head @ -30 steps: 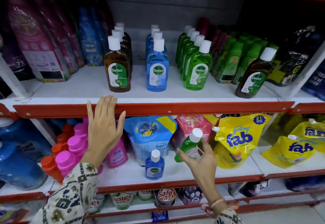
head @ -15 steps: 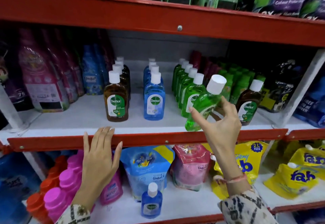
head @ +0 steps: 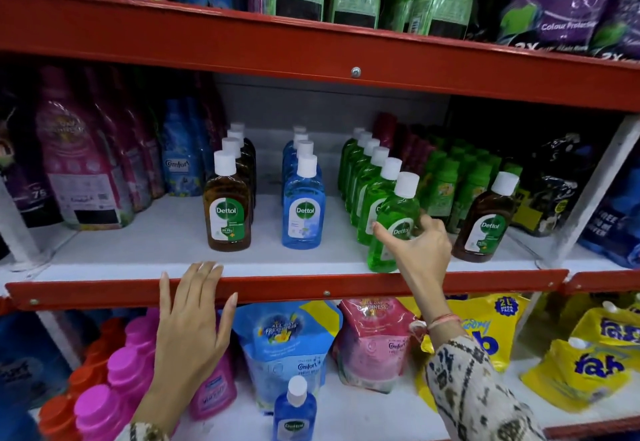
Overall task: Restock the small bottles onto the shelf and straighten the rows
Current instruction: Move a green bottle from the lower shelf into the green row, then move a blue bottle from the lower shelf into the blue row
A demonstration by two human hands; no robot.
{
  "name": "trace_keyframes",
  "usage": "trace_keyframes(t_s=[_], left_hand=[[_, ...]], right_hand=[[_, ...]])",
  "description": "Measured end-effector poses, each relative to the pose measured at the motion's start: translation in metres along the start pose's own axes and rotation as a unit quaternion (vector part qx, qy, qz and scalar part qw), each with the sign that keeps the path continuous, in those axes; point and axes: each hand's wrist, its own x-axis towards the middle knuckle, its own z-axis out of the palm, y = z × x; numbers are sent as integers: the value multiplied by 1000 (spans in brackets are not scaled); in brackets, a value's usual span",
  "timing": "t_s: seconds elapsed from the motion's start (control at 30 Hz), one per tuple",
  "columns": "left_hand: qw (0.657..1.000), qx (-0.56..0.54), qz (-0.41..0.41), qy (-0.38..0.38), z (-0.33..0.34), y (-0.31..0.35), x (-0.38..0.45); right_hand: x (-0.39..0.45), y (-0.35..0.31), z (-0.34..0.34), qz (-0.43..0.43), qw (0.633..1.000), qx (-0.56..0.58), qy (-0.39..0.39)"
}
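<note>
The green bottle (head: pixel 393 229) that was tilted in the air half a second ago now stands on the middle shelf (head: pixel 138 257), at the front of the green row (head: pixel 367 177) and close to the red front lip. The right hand (head: pixel 420 250) is on it, thumb and fingers loosely curled round the lower label; whether the grip is firm or letting go I cannot tell. The left hand (head: pixel 192 319) lies flat and open on the shelf's red edge, holding nothing. Nearest the camera, on the lower shelf, a small blue bottle (head: pixel 294 413) waits, likely next for the blue row (head: pixel 303 195). Further back, the brown row (head: pixel 230 195) looks straight, while a lone brown bottle (head: pixel 486 222) stands apart on the right, still to be moved.
</note>
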Motion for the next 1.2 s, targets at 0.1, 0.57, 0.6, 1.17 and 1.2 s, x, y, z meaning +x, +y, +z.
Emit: trace_keyframes(t_s=[0.1, 0.57, 0.6, 1.17, 1.2], left_hand=[[1000, 1, 1, 9, 2, 0, 0], [1000, 6, 5, 17, 2, -1, 0], [1000, 8, 6, 16, 2, -1, -1], [999, -28, 18, 30, 2, -6, 0], [999, -28, 21, 28, 2, -7, 0]], right_hand=[[0, 3, 2, -3, 1000, -2, -6], [-175, 24, 25, -35, 989, 132, -54], [-195, 33, 31, -10, 985, 132, -110], [-304, 62, 112, 250, 963, 48, -89], [-304, 61, 110, 244, 965, 50, -82]])
